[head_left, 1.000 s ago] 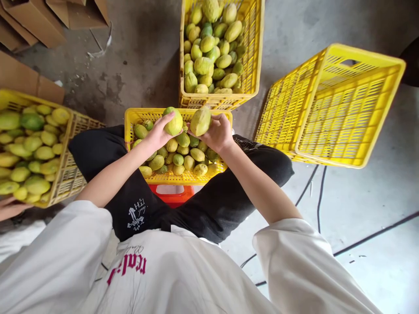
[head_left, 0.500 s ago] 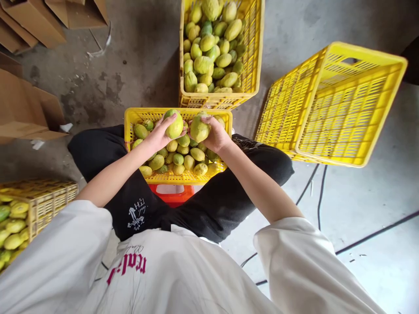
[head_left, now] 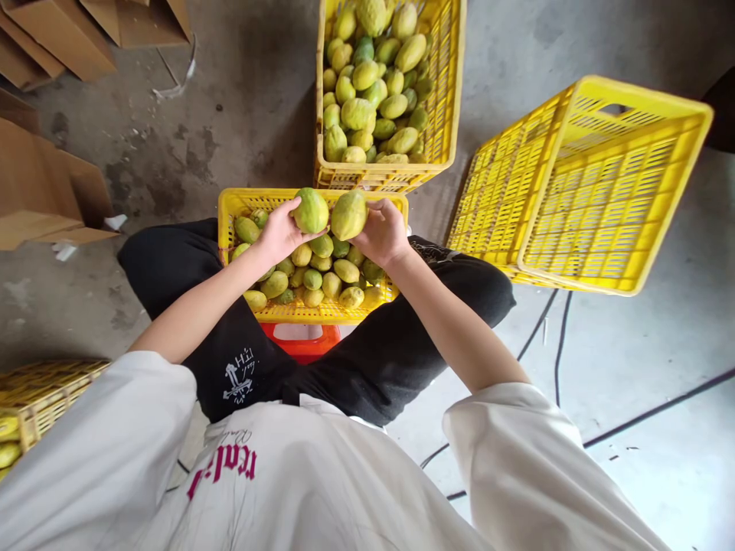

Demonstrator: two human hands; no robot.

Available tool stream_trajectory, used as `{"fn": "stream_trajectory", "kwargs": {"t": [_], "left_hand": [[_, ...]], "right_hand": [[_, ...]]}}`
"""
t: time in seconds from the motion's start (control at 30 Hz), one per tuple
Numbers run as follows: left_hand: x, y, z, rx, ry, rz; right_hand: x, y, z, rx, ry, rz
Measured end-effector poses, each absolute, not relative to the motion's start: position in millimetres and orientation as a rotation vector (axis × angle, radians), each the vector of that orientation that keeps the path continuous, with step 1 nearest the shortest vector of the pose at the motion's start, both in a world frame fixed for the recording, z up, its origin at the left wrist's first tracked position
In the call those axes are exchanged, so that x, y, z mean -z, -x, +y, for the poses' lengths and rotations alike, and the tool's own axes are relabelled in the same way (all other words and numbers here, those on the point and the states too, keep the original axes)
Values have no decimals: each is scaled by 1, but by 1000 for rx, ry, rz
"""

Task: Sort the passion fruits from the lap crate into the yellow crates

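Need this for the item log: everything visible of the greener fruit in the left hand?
The greener fruit is roundish, mottled green shading to yellow-green, its skin unbroken where visible. The left hand grips it from the side, partly hiding it. It is held above the yellow crate, beside the yellower fruit in the right hand; contact between the two is unclear. Its underside is hidden.
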State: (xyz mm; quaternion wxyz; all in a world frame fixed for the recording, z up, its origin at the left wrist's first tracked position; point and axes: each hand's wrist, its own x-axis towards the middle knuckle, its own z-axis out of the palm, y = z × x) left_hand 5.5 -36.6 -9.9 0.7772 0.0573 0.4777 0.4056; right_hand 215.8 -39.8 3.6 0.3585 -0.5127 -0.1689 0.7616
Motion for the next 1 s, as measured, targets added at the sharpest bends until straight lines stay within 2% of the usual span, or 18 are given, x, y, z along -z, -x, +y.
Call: {"fn": "stream_trajectory", "kwargs": {"t": [0.33,0.7,1.0], "left_hand": [[9,-9,-48,-825,-211,1103],[5,-6,-41,-835,-115,975],[2,-9,-46,-873,-200,1048]], "right_hand": [[11,-212,-47,-2011,1238,-366],[-12,-212,-42,-1998,1329,-381],[-3,-212,-43,-1968,1299,-389]]}}
